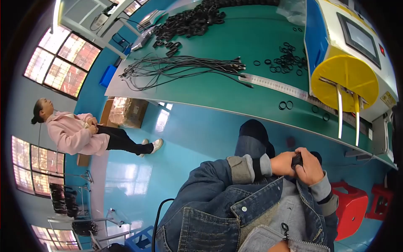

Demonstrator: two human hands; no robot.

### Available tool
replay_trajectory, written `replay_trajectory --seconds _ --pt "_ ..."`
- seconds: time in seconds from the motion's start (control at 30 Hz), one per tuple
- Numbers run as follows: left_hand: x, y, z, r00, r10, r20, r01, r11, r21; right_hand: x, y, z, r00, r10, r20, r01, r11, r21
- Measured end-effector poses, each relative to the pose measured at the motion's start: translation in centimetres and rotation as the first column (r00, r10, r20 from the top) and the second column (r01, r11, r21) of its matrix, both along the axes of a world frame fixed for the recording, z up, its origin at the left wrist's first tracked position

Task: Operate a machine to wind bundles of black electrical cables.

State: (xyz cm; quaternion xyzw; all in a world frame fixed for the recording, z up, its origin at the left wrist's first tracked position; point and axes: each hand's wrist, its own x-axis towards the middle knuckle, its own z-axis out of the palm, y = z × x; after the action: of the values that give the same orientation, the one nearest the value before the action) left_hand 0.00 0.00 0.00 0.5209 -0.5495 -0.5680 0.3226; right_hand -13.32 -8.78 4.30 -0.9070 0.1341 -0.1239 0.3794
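My left hand (pixel 283 164) and my right hand (pixel 310 168) meet low in front of me, over my lap and off the table. Between them is a small dark black object (pixel 297 160), mostly covered by the fingers, so its kind does not show. Both hands are closed around it, the right thumb and fingers curling over its near side. On the green table (pixel 189 91) ahead lies a bunch of thin black cables (pixel 184 65). Loose black rings (pixel 289 59) lie to their right, and a pair of black rings (pixel 286 105) rests near the table's front edge.
At the right stands a white and blue machine (pixel 336 25) with a yellow round plate (pixel 346 82) and two prongs. A steel ruler (pixel 277 86) lies along the table. Black coiled pieces (pixel 191 25) are heaped behind. A red stool (pixel 350 210) is at right; a person (pixel 79 134) stands left.
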Motion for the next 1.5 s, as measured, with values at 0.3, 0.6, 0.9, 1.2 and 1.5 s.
replay_trajectory --seconds 0.3,0.6,0.9,1.2,1.5 --pt "-0.5 0.9 -2.2 0.907 0.392 0.152 -0.303 0.861 -0.408 3.1 2.9 -1.6 0.939 -0.338 0.069 0.345 0.916 -0.203" --pt "10.4 1.4 5.7 0.861 0.402 -0.311 -0.235 0.857 0.458 1.6 0.6 -4.0 0.961 -0.267 -0.066 0.274 0.947 0.166" --pt "41.6 0.0 8.4 0.069 0.521 0.851 -0.645 0.674 -0.36 0.7 1.5 -3.9 0.938 -0.311 -0.156 0.338 0.92 0.2" --pt "37.4 0.2 7.1 -0.08 0.685 0.724 -0.313 0.672 -0.671 -0.9 0.7 -4.3 0.939 -0.31 -0.151 0.333 0.928 0.165" --pt "33.5 -0.9 14.2 0.624 0.664 0.412 -0.775 0.593 0.219 -2.6 0.8 -3.5 0.936 -0.308 -0.17 0.336 0.927 0.169"
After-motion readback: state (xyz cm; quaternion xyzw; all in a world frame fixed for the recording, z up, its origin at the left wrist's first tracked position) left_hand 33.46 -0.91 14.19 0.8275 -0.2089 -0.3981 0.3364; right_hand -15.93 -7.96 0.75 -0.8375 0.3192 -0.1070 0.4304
